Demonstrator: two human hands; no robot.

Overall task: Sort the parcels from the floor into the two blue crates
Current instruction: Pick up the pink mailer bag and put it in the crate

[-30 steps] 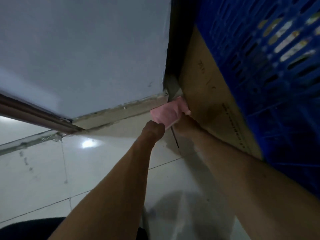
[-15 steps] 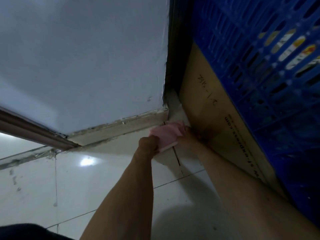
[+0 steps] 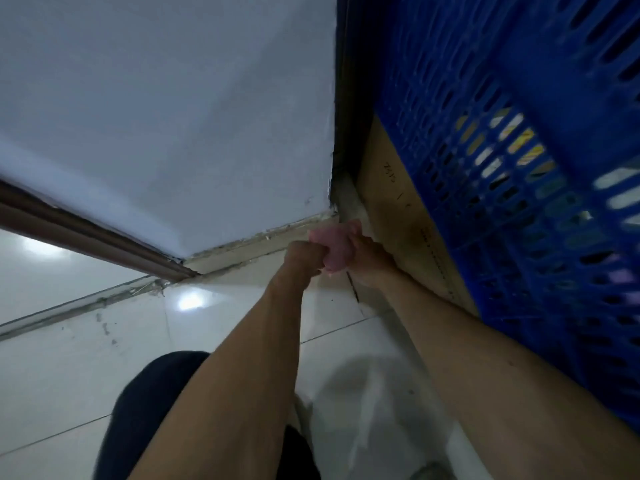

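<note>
You have a small pink parcel pinched between both hands, far out at arm's reach and low in the corner where the wall meets the floor. It looks soft and crumpled, a matte pink wrap bunched into an uneven lump rather than a box. Your left hand is balled into a fist against its left side, the grip closed on the wrap. Your right hand presses on from the right, fingers curled over the parcel's far edge, so that grip is closed on it too.

Just right of your right hand stands a flat brown cardboard panel, smooth and dull, with faint handwriting and a line of small print. Above and to the right of it is a blue crate, hard plastic with a lattice of oval slots; pale and yellow wrappers show through the holes.

To the left rises a plain grey-white wall, its base rough and chipped. The floor is glossy white tile with thin grout lines, catching a bright spot of light. Your dark-clothed knee fills the near edge.
</note>
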